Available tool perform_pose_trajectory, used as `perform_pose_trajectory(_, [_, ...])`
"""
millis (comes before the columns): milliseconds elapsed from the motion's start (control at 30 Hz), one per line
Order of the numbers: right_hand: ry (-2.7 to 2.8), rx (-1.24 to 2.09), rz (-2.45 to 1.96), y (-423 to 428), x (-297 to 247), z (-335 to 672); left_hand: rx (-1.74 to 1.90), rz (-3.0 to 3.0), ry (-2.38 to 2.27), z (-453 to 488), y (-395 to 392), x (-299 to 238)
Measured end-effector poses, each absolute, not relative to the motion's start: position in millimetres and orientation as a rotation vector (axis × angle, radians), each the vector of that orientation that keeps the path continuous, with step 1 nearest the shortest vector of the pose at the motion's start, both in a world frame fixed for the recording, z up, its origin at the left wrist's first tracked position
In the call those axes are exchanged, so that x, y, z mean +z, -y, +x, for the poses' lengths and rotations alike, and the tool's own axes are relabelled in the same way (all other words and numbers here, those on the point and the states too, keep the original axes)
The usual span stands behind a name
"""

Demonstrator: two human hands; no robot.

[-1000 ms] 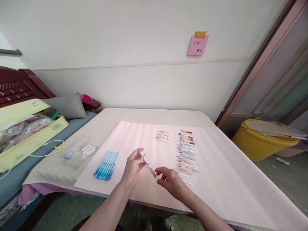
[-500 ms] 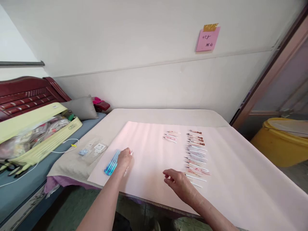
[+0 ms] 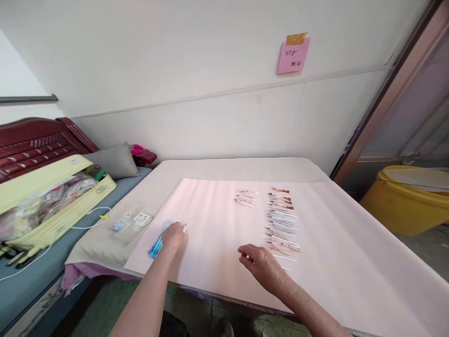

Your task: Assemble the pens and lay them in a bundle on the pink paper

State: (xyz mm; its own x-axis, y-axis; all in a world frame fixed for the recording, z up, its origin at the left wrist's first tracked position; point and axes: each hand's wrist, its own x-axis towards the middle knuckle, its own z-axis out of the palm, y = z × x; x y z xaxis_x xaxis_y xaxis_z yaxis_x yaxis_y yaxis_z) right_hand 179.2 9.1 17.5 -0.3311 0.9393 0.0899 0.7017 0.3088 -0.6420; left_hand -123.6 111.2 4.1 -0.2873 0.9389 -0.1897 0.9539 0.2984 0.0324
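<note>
My left hand (image 3: 173,236) rests knuckles-up on the right end of a row of blue pens (image 3: 154,248) lying on a pink sheet (image 3: 210,220). Its fingers are closed around a white patterned pen, whose tip (image 3: 184,226) pokes out past them. My right hand (image 3: 261,267) hovers low over the sheet with fingers loosely curled and apart, holding nothing. It is just left of a long column of patterned pens and refills (image 3: 280,224). A smaller group of three pens (image 3: 245,199) lies further back.
Clear plastic packets (image 3: 135,220) lie on the cloth left of the sheet. An open yellow case (image 3: 63,210) full of supplies and a grey pillow (image 3: 112,161) sit on the bed at left. A yellow tub (image 3: 403,201) stands at right. A pink note (image 3: 293,55) hangs on the wall.
My left hand carried the white pen from the middle of the sheet leftward and down onto the blue pens. My right hand let go of it and stayed near the column.
</note>
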Motion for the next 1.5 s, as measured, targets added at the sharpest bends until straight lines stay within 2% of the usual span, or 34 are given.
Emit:
perform_pose_trajectory(267, [2.168, 0.690, -1.479, -9.1, 16.1, 180.7, -0.177, 1.773, -2.406, -122.8, -110.1, 1.1])
perform_pose_trajectory(500, [2.162, 0.722, -1.499, -10.1, 16.0, 178.6, -0.105, 1.832, -2.406, -108.5, -107.1, 19.6])
perform_pose_trajectory(800, [2.120, 0.709, -1.590, -17.8, 3.5, 171.7, 0.130, 2.342, -1.906, -14.8, -52.9, 36.2])
perform_pose_trajectory(933, [2.113, 0.694, -1.636, -25.5, 0.8, 171.0, 0.103, 2.388, -1.761, 0.2, -36.6, 29.9])
perform_pose_trajectory(1500, [1.958, 0.318, -2.346, -191.2, -10.4, 173.9, 0.204, 2.259, -1.638, -10.4, -48.4, 28.3])
